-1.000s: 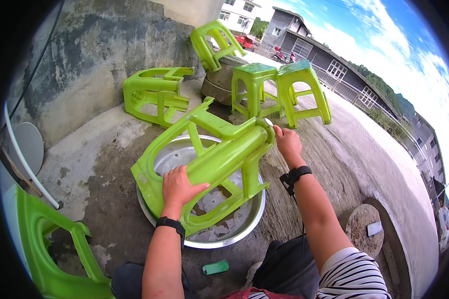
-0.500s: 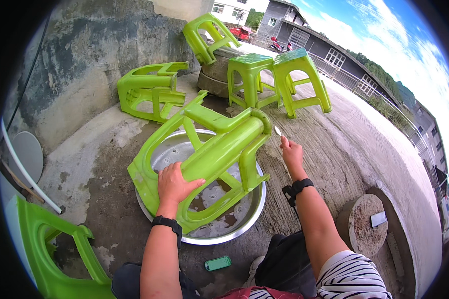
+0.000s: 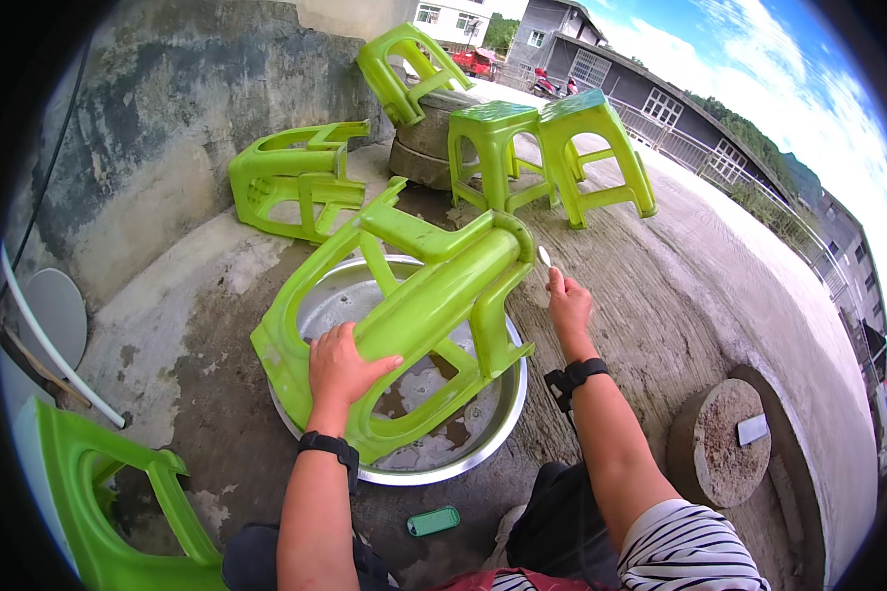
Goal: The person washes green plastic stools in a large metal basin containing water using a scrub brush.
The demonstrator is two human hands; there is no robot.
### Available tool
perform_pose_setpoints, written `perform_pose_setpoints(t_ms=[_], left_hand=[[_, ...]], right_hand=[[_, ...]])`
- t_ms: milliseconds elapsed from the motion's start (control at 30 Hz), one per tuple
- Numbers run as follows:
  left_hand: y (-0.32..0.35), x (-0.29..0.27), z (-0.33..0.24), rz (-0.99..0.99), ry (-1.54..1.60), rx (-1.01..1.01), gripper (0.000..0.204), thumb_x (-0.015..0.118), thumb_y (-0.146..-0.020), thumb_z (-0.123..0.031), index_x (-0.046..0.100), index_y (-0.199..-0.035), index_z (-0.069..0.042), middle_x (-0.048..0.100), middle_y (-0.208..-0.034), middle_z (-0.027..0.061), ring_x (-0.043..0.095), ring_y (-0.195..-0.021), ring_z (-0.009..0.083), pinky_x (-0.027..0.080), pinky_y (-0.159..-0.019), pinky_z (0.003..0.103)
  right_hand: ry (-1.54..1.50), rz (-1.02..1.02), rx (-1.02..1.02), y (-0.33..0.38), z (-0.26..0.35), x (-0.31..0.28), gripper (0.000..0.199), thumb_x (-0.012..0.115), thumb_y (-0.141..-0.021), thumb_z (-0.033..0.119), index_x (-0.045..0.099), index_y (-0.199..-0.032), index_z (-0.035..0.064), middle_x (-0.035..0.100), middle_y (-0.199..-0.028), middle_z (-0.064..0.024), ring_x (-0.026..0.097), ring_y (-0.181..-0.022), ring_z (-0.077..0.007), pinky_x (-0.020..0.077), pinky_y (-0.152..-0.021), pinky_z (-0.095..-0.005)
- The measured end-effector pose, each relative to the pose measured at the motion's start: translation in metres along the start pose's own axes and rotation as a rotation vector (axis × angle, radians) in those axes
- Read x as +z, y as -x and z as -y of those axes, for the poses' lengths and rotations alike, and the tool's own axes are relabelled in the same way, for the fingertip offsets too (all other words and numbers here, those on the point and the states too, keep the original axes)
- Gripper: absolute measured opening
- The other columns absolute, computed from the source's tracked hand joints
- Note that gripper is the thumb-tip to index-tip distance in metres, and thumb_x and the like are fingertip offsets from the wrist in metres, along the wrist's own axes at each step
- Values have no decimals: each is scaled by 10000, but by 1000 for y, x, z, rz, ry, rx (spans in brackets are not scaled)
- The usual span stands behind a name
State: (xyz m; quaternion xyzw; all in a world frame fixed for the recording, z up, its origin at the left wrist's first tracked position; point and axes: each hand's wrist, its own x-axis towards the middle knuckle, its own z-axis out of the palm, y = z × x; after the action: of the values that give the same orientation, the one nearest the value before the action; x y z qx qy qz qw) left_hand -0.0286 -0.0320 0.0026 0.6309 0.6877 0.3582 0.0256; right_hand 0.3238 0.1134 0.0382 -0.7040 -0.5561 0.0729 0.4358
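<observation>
A lime-green plastic stool lies on its side across a wide metal basin. Shallow sudsy water shows in the basin through gaps in the stool. My left hand grips the stool's near left part, thumb stretched to the right over its surface. Just right of the stool's raised end, my right hand is closed on a small tool with a white oval end. That end points up toward the stool, apart from it; the rest is hidden in my fingers, so its kind is unclear.
Green stools stand beyond the basin, another lies on its side by the wall, and one is tipped on a concrete block. Near left is another green stool. A green oblong object lies by my feet; a round concrete stump stands right.
My right hand has shifted very slightly left and up with the white-ended tool. My left hand and the stool on the basin stay practically in place.
</observation>
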Motion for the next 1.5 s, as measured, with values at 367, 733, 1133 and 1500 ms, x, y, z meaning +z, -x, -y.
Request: perform_pose_setpoints(t_ms=[367,733,1133,1500], left_hand=[[-2,-1,-4,23,28,-3,829,833,-568,-522,573,-1131,29,638,-1089,193,588,-1030,352,422,-926,434],[-8,4,-1,14,17,7,840,805,-573,-582,576,-1127,6,636,-1090,171,586,-1033,322,402,-935,438],[-6,-1,-4,71,34,-6,791,791,-572,-603,596,-1053,-6,649,-1023,168,592,-1008,325,410,-914,441],[-4,-7,-7,37,42,-24,789,811,-574,-547,588,-1108,-11,648,-1049,166,588,-1024,326,411,-925,421]], right_hand=[[-58,-37,0,6,-5,13,565,531,-882,610,721,-776,88,672,-725,-149,652,-727,-342,498,-678,-448],[90,66,219,44,-65,31,560,595,-857,582,723,-698,60,649,-633,-131,640,-638,-279,497,-656,-399],[239,71,117,27,-28,13,553,571,-867,574,701,-771,46,669,-763,-180,647,-767,-375,491,-673,-473],[613,145,-473,-22,133,-25,240,506,-945,369,679,-1100,304,697,-916,-118,675,-850,-314,528,-692,-434]])
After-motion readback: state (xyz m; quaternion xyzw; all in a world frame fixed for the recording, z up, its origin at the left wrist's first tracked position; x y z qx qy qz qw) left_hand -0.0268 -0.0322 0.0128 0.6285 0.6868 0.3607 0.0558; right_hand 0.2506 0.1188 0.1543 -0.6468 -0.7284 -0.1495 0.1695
